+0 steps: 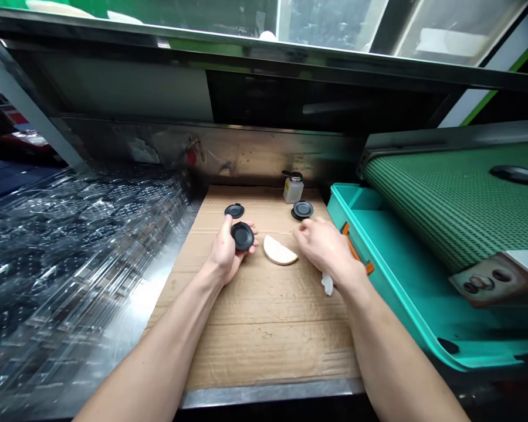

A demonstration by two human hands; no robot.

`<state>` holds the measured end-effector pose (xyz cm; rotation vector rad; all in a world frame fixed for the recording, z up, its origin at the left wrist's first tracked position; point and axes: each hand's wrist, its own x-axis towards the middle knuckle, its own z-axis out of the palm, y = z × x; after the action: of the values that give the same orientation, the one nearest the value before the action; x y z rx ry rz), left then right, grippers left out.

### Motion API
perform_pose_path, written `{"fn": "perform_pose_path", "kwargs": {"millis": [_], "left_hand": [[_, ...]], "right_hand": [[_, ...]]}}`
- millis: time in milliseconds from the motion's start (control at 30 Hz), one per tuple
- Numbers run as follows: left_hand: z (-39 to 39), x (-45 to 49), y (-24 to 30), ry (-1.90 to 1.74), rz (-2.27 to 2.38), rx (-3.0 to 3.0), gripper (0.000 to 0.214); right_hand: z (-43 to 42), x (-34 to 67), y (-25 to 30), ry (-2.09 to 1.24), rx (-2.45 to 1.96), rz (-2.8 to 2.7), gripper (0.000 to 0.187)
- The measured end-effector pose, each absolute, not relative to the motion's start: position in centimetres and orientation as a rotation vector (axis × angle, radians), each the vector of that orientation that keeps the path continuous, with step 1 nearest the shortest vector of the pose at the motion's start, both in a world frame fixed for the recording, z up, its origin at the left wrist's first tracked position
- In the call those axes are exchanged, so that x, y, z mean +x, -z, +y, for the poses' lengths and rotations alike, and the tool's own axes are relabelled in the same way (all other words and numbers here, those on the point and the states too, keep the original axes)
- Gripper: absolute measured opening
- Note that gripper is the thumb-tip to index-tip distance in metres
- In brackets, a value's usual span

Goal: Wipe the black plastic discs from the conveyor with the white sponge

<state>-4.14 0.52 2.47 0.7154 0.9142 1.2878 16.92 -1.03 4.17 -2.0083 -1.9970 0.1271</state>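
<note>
1. Transparent plastic trays [74, 258] lie along the left of the counter [270, 395], beside the left edge of a cardboard sheet [264, 340].
2. The left hand [229, 252] is above the sheet's left half, nearer the far edge; its grip cradles a black disc [242, 236], thumb at one side, fingers beneath and around the other. The disc looks light, stiff and smooth, probably a little slippery; the rim seems the best place to take hold.
3. A second disc [234, 211] lies just beyond, toward the sheet's far left corner.
4. Between the hands lies a white half-round pad [280, 251], likely light and softer, best lifted by its edge.
5. A pump-top bottle [293, 190] stands by the far edge, right of centre; more black discs [303, 209] lie just in front.
6. The right hand [323, 246] is near the right edge, fingers curled; whether its grip pinches anything cannot be told. A white scrap [327, 283] shows below its wrist.
7. Past that edge are a teal bin [405, 296] and a green belt [444, 187].
</note>
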Motion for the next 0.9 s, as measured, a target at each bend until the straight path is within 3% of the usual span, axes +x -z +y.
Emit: {"fn": "perform_pose_path", "kwargs": {"millis": [133, 333, 467, 900], "left_hand": [[-0.4, -3.7, -2.4, -1.093, 0.791, 0.723, 0.039], [-1.1, -3.2, -1.6, -0.771, 0.871, 0.857, 0.041], [-1.2, -2.8, -1.0, -0.790, 0.984, 0.925, 0.042], [-1.6, -2.1, -0.4, -0.663, 1.202, 1.328, 0.057]], "right_hand": [[-1.3, 20.0, -4.2, -0.383, -2.083, -2.223, 0.011], [-1.8, 17.4, -4.9, -0.605, -1.322, -2.185, 0.022], [-2.3, 14.3, -4.2, -0.485, -1.138, -2.170, 0.020], [-2.4, 13.7, -3.0, -0.156, -1.307, -2.426, 0.019]]}}
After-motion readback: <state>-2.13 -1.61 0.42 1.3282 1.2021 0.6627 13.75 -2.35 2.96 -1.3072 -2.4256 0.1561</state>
